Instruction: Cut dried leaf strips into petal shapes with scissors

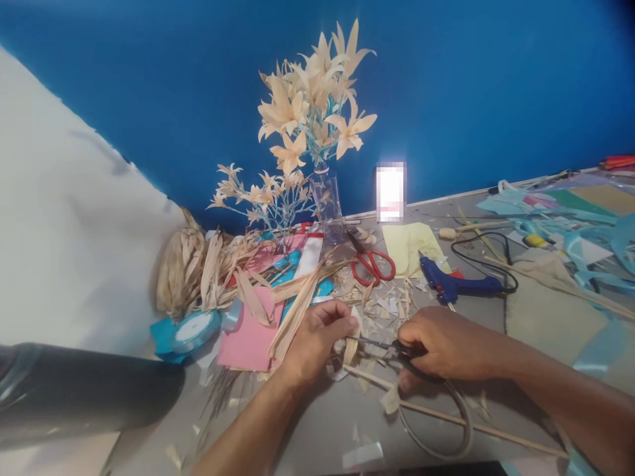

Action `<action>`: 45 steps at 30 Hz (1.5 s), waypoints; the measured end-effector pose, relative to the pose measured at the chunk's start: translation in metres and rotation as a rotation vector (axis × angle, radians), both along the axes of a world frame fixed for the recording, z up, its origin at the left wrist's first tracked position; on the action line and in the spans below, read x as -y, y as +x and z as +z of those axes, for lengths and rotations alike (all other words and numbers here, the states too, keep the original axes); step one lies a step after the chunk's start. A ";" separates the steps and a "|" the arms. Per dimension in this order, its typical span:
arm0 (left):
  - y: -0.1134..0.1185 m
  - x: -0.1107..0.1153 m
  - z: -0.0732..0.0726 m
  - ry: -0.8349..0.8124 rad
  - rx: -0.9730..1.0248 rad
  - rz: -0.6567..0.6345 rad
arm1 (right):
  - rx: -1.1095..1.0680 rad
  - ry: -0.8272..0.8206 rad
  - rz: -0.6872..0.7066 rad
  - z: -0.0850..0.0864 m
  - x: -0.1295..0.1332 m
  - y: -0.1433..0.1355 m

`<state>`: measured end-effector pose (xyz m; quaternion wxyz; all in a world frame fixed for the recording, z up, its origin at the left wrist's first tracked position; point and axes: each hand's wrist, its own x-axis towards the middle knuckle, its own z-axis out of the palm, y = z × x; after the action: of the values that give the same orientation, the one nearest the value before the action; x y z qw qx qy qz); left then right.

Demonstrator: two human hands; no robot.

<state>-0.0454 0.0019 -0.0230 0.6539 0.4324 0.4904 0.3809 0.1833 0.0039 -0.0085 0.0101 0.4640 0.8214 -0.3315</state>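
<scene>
My left hand [320, 330] pinches a small pale piece of dried husk [352, 348] between thumb and fingers. The fingers of my right hand [439, 340] are wrapped round the dark handles of a pair of scissors [377, 344], whose blades point left and reach the husk piece. Whether the blades are cutting it, I cannot tell. Below the hands, a thin wooden stick [439, 413] runs across the table, passing a grey ring [467, 430] under my right hand. Small husk scraps [384, 307] lie scattered just beyond both hands.
Red-handled scissors [374, 266] and a blue glue gun [461, 284] lie behind my hands. Husk flowers [317, 92] stand in a clear bottle [327, 208] by the blue wall. Pink sheets [248, 337], a ribbon roll [196, 332] and husk bundles [181, 271] are left; blue ribbons [590, 238] lie right.
</scene>
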 end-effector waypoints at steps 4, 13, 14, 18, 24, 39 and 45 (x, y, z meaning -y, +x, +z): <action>0.001 -0.001 -0.002 0.020 0.016 0.013 | -0.019 -0.017 0.015 -0.005 -0.001 0.003; -0.005 -0.010 -0.007 0.024 0.375 0.307 | -0.014 0.116 -0.215 -0.016 -0.010 -0.001; -0.005 -0.009 -0.006 0.022 0.381 0.321 | -0.031 0.105 -0.234 -0.017 -0.009 -0.002; -0.004 -0.005 0.002 -0.022 0.474 0.378 | -0.183 -0.058 -0.278 -0.021 -0.007 -0.005; 0.007 -0.001 0.005 -0.054 0.539 0.382 | -0.532 -0.325 -0.186 -0.022 -0.001 -0.012; 0.011 0.003 0.000 0.005 0.457 0.302 | -0.592 -0.402 -0.176 -0.030 0.006 -0.018; 0.009 0.001 0.000 -0.011 0.463 0.296 | -0.581 -0.406 -0.162 -0.031 0.008 -0.017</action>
<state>-0.0361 0.0012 -0.0233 0.6882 0.2535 0.3877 0.5584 0.1665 -0.0037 -0.0394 -0.1583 0.4026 0.6679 -0.6056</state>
